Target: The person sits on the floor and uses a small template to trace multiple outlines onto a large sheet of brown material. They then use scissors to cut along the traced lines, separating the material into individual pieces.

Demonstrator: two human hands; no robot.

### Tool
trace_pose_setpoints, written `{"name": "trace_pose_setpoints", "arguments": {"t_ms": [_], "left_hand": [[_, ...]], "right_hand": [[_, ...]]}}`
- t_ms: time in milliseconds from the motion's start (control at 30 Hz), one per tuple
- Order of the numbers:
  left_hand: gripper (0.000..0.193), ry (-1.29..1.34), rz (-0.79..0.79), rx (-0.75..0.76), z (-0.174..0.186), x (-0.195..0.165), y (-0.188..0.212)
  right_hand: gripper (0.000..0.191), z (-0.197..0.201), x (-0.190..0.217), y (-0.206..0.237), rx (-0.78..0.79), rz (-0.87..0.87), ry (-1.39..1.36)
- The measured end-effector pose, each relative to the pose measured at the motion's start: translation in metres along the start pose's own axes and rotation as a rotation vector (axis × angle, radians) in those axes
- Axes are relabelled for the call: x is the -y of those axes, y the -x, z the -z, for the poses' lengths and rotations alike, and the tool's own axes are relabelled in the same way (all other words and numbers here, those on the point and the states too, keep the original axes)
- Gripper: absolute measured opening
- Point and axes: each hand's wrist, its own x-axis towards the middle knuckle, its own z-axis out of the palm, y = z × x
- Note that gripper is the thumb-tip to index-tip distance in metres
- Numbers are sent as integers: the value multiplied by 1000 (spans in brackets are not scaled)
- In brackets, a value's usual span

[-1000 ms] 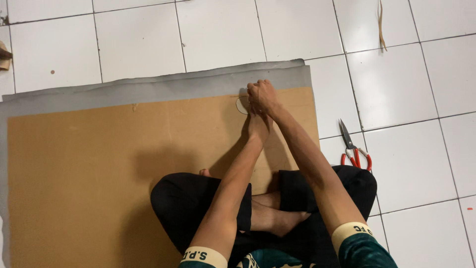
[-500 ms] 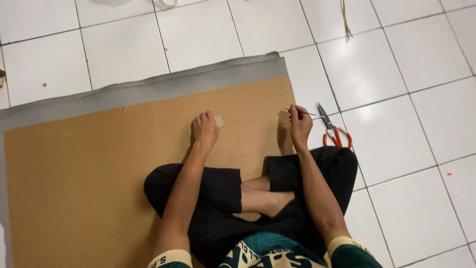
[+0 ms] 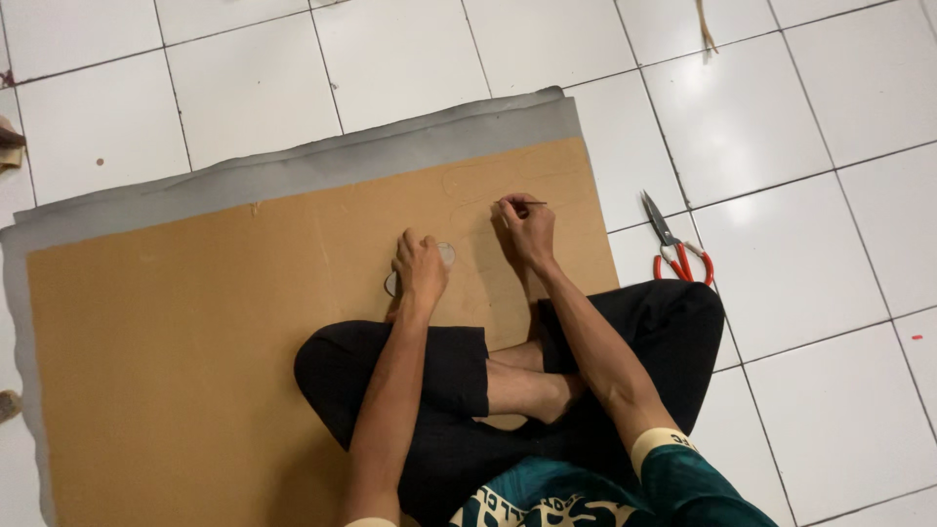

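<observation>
Sitting on brown board (image 3: 195,371) over grey sheet (image 3: 293,171), white tiles (image 3: 781,322); left hand (image 3: 422,273) pressed flat on a pale template (image 3: 447,256), right hand (image 3: 527,229) pinched a pencil (image 3: 527,203).

We've got bare forearms, no watch or rings visible on left hand (image 3: 422,271) or right hand (image 3: 527,230). Shirt: dark teal, short sleeves w/ cream cuff bands, dark lettering on cuffs, pale graphic print on chest. Trousers: black, loose, cropped approx. below knee. Feet bare, no socks.
</observation>
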Motion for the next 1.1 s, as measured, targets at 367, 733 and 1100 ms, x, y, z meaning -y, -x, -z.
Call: {"name": "trace_pose_setpoints", "arguments": {"t_ms": [367, 733, 1100], "left_hand": [[43, -101, 19, 64, -12, 2, -16], [33, -85, -3, -2, -23, 7, -16], [45, -38, -67, -38, -8, 3, 1]], "right_hand": [[24, -42, 29, -54, 27, 9, 233], [21, -10, 1, -24, -152, -108, -99], [22, -20, 11, 18, -49, 0, 192]]}}
